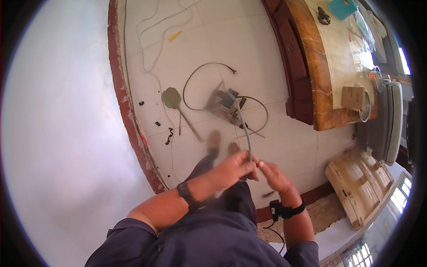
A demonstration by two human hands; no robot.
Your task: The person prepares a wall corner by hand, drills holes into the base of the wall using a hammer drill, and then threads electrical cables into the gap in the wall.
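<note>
My left hand (235,170) is closed around a grey cable (247,139) in front of my body. The cable runs away from me toward a small grey and dark machine (225,106) on the floor, whose exact kind I cannot make out. Close beside it, my right hand (275,176) has its thumb and fingers drawn together by the left fingertips. Whatever is pinched there is hidden. A black cable (186,89) loops left from the machine, and another black loop (267,116) curves out on its right.
An olive paddle-shaped thing (171,98) lies left of the machine, near small black pieces (169,136). Pale cord (143,53) trails along the wall, with a yellow item (174,36) nearby. A marble-topped counter (322,84) and a wooden pallet-like panel (362,189) stand right.
</note>
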